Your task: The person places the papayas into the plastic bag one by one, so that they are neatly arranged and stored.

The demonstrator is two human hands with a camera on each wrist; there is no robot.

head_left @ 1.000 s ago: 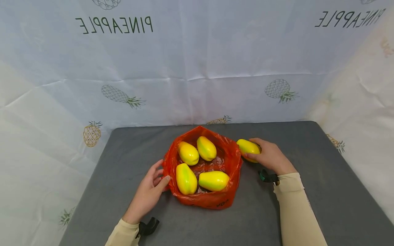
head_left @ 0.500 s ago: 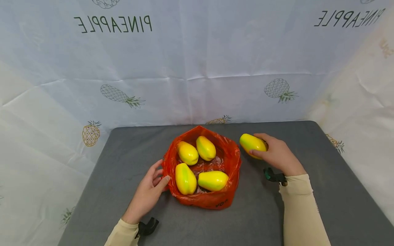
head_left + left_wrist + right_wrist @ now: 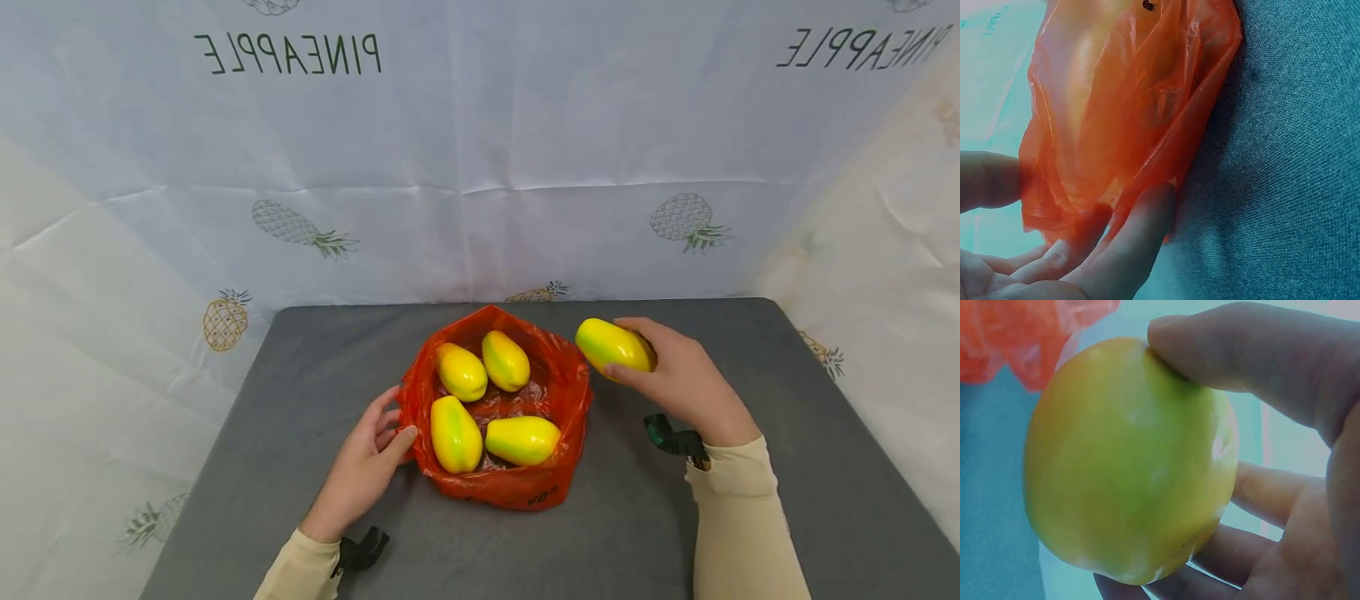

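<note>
A red plastic bag (image 3: 495, 492) stands on the table with its mouth wide, several yellow-green papayas (image 3: 454, 433) lying inside. At its left side my left hand (image 3: 363, 467) holds the thin film, thumb toward the front and fingers farther back; the left wrist view shows the fingertips (image 3: 1157, 197) against the crumpled bag (image 3: 1135, 106). Just right of the bag, my right hand (image 3: 678, 375) grips another papaya (image 3: 611, 343) above the table. In the right wrist view the thumb lies over the top of this papaya (image 3: 1129, 456), with fingers curled beneath.
The grey table (image 3: 645, 533) ends at a white curtain (image 3: 465, 242) printed with pineapples, which also rises along both sides. A dark strap mount (image 3: 675, 435) sits on the right wrist, another (image 3: 363, 550) on the left.
My right hand has lifted the papaya from beside the bag, first up and right, then slightly back left. The left hand and bag stay nearly still.
</note>
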